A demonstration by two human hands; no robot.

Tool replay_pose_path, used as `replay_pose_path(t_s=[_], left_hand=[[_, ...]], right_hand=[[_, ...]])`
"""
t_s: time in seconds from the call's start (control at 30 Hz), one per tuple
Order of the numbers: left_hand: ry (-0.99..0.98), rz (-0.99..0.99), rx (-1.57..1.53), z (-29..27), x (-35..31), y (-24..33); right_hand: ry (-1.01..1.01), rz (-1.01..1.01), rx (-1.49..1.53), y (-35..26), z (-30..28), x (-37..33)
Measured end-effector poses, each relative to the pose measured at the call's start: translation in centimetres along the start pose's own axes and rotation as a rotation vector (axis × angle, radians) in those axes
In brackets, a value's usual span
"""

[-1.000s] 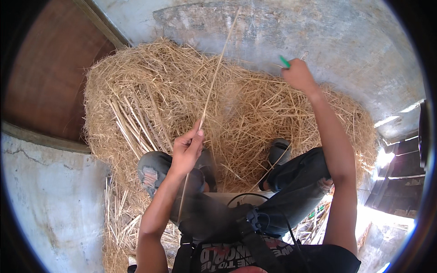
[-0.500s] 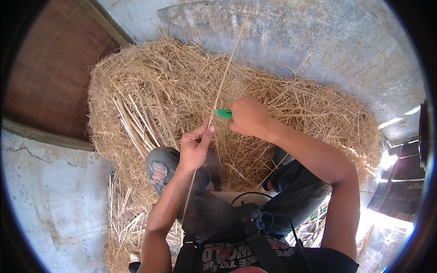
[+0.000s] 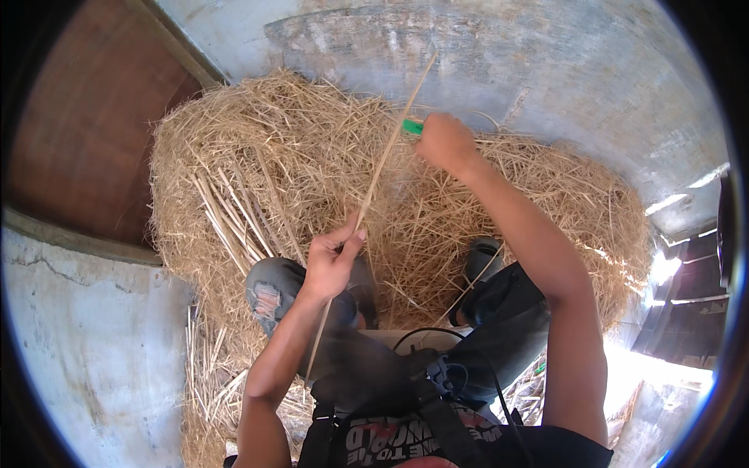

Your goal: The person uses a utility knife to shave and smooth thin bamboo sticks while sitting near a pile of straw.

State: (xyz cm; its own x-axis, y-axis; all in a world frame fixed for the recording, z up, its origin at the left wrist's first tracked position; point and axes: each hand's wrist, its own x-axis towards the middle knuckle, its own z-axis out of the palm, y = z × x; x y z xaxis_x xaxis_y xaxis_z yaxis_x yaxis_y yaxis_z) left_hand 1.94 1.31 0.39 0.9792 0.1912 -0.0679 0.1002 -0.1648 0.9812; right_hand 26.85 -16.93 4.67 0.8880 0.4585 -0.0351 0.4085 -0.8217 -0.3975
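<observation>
Half a second ago the right hand (image 3: pixel 446 144) had its green, flat-sided handheld tool (image 3: pixel 412 126) just beyond the left hand (image 3: pixel 331 261); now it is farther up, toward the far end of the long, thin, straw-coloured strip (image 3: pixel 384 160). The strip's far tip sits a little lower against the grey wall (image 3: pixel 562 70) than it did, while the left hand has barely shifted.

From where I stand, the strip runs slantwise through the left hand, pinched between thumb and fingers, its near end trailing over the left thigh in dark trousers (image 3: pixel 269 292). The hands are well apart, the right closed around the tool, whose tip meets the strip's edge; I can't tell whether they touch. Below spreads a loose golden straw heap (image 3: pixel 507 183).
</observation>
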Motion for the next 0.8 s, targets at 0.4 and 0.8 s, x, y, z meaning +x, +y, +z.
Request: replay_pose_path(t_s=[0.4,0.8], left_hand=[[-0.239,-0.063,0.063,-1.5,-2.8,-0.1],[-0.219,-0.160,-0.217,-3.5,-2.0,0.6]], right_hand=[[0.262,0.545,0.087,14.7,-6.4,2.0],[0.348,0.380,-0.102,25.3,-6.1,2.9]])
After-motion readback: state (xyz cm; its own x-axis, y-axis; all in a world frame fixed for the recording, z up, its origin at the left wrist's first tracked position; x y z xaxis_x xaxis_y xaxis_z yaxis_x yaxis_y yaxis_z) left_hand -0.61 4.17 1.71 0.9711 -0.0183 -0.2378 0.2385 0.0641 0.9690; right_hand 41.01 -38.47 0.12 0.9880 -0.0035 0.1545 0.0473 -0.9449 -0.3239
